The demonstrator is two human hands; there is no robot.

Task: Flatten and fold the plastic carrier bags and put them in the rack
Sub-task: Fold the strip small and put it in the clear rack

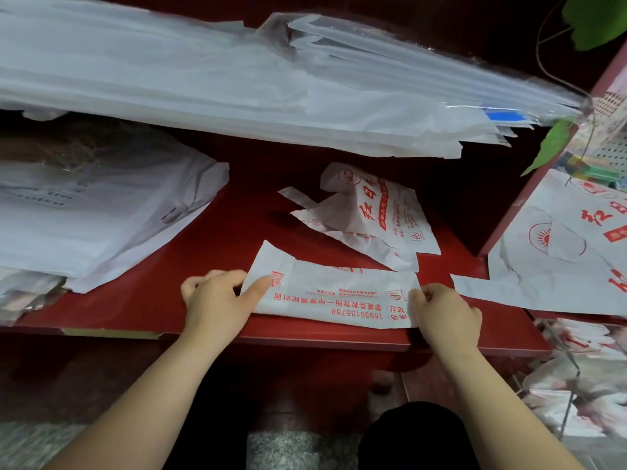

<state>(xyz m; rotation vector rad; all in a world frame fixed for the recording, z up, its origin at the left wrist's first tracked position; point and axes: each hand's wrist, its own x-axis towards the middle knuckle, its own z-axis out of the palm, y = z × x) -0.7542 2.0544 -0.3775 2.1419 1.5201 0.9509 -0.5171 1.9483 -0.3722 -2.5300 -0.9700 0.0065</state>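
Folded printed bag (334, 298) lies flat at front edge of red shelf (190, 266), L hand (217, 300) pinching its left end w/ thumb on top, R hand (444, 313) apparently gripping right end, fingers curled; crumpled bag (373, 212) lies behind, apart.

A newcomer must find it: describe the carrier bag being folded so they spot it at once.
Start at the red shelf top; at its front edge lies a white plastic carrier bag with red print, folded into a long flat strip. Unlike the crumpled white printed bag behind it, the left hand and right hand hold its two ends.
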